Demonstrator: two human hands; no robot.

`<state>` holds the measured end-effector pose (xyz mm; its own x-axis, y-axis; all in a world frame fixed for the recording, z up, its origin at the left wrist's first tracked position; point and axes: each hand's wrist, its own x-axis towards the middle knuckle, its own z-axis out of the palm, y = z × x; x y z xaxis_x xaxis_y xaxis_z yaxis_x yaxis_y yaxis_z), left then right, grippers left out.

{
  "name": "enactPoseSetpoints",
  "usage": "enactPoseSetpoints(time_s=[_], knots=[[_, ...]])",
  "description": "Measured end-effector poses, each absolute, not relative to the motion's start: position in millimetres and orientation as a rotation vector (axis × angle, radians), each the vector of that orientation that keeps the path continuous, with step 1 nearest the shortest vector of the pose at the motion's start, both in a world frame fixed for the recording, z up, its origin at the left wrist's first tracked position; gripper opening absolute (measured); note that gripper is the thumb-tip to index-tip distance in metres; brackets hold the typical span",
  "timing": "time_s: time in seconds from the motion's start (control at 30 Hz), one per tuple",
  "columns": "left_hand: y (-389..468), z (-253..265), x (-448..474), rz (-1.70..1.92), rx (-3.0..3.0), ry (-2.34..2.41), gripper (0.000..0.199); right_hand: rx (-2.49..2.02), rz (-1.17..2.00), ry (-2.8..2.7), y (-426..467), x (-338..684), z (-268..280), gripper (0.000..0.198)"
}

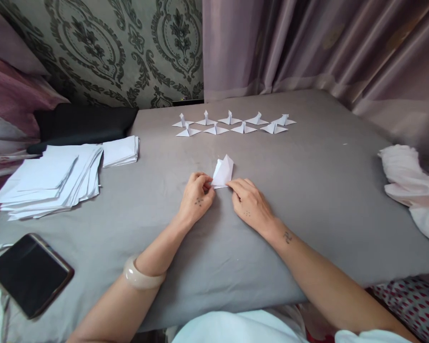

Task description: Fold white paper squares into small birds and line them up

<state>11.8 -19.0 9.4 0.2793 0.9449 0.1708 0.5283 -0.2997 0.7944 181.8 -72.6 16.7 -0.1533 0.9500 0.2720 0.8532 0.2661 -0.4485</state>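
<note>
Left hand (197,196) and right hand (248,202) both pinch the lower edge of a partly folded white paper piece (223,171), fingers closed on it, at mid grey bed sheet (307,190). Beyond it: two rows of finished paper birds (232,124). Far left: paper stack (50,181), black phone (30,274). Right edge: white cloth (411,186).

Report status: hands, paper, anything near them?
Left hand and right hand both pinching folded paper piece on grey sheet. Finished paper birds beyond, apart. Nothing blocking.
</note>
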Motion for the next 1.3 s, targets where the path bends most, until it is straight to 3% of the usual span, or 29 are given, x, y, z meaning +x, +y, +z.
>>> enactPoseSetpoints(time_s=[0.1,0.3,0.53,1.0,1.3], knots=[[-20,9,10,0.858,1.959,1.308,0.02,-1.628,0.235,-2.074,-72,182,18,0.033],[-19,5,7,0.928,1.951,1.241,0.011,-1.729,0.062,-2.179,-62,178,22,0.014],[-22,9,6,0.923,1.893,1.334,0.005,-1.704,-0.144,-2.246,-58,174,18,0.023],[-23,8,5,0.85,2.013,1.402,0.012,-1.705,-0.241,-2.313,-53,169,18,0.031],[-24,12,6,0.743,2.103,1.477,0.014,-1.701,-0.295,-2.39,-53,173,21,0.026]])
